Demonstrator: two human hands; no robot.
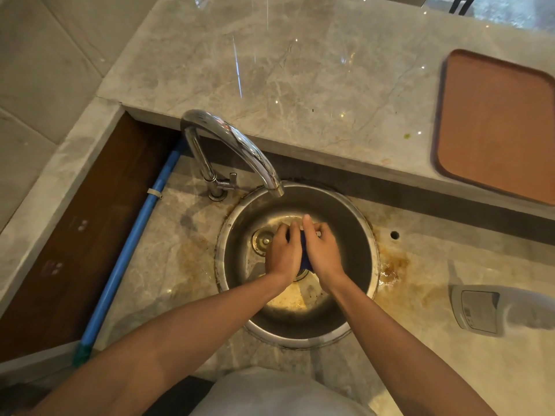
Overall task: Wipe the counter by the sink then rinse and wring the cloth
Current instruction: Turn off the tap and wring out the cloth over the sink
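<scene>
Head view shows your left hand (283, 250) and right hand (322, 250) pressed together at the middle of the frame, low inside the round steel sink (365, 235), each grip clenched around the dark blue cloth (303, 250), which shows only as a strip between your palms. Holding it bunched over the bowl looks like wringing, so any water would fall into the basin and not on the counter (420, 265); the wiping seems done. The tap (240, 145) arches in from the upper left with its spout above your fingers, and no stream is visible from it, though I cannot be sure. Brown stains ring the sink rim and spread to its right on the marbled grey stone. A raised ledge (300, 85) of the same stone fills the top of the frame, with a brown tray (495, 127) at upper right. A white bottle (486, 307) lies at the right edge, and a blue pipe (126, 256) runs down the left.
</scene>
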